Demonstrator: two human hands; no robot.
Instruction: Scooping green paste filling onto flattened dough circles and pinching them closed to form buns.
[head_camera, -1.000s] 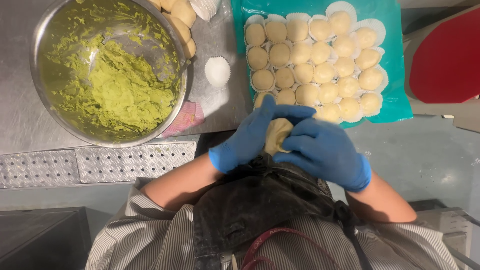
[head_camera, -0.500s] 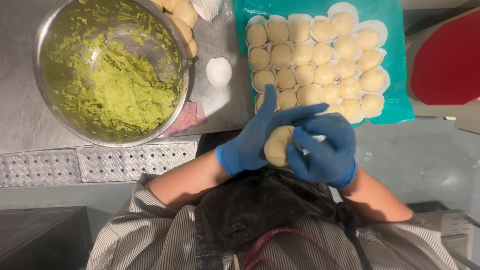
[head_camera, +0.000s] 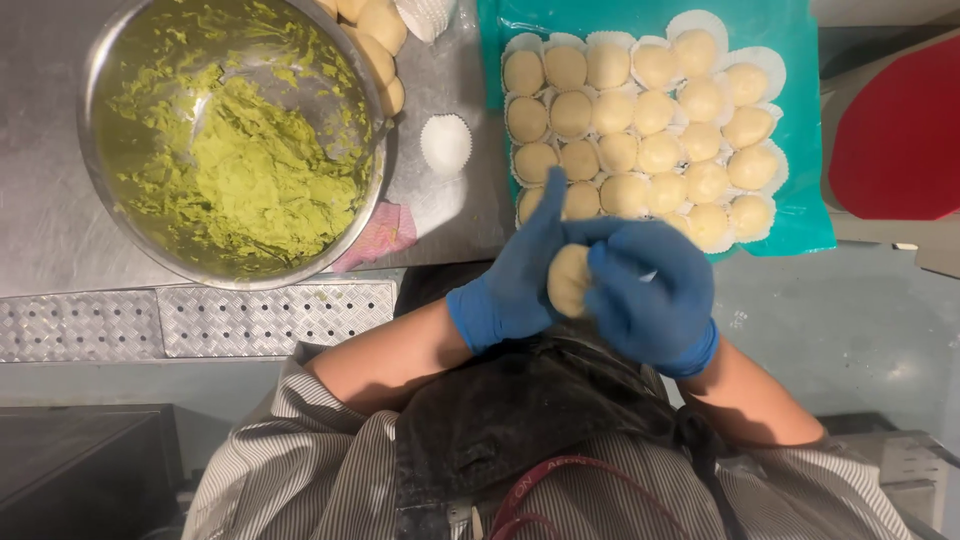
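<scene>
Right at the centre of the frame, both blue-gloved hands meet around one pale, round dough ball (head_camera: 570, 280). The left hand (head_camera: 515, 275) lies flat along the ball's left side, fingers stretched up towards the tray, its palm touching the dough. The right hand (head_camera: 650, 290) curls over the ball from the right, its fingers bent around it, so the ball is grasped between the two hands and held above the dark apron (head_camera: 520, 410), just below the bench edge. Neither grip is clenched tight; the left is an open, flat press, the right a cupped hold on the dough.

Just above the hands, in the upper right of the frame, a teal plastic tray (head_camera: 800, 200) carries rows of the same pale dough balls, each sitting in a white fluted paper cup (head_camera: 640, 110); the left hand's fingertips overlap the tray's lower left corner in the view. Upper left, a large round steel mixing bowl (head_camera: 100, 60) holds rough green paste (head_camera: 250, 170) smeared up its walls. Between bowl and tray, on the grey steel bench (head_camera: 50, 230), stands a single empty white paper cup (head_camera: 445, 143), with a crumpled pink cloth (head_camera: 375, 235) below it beside the bowl's rim. More pale dough pieces (head_camera: 380, 30) lie at the bowl's upper right edge. A red rounded object (head_camera: 900, 130) fills the far right edge.
</scene>
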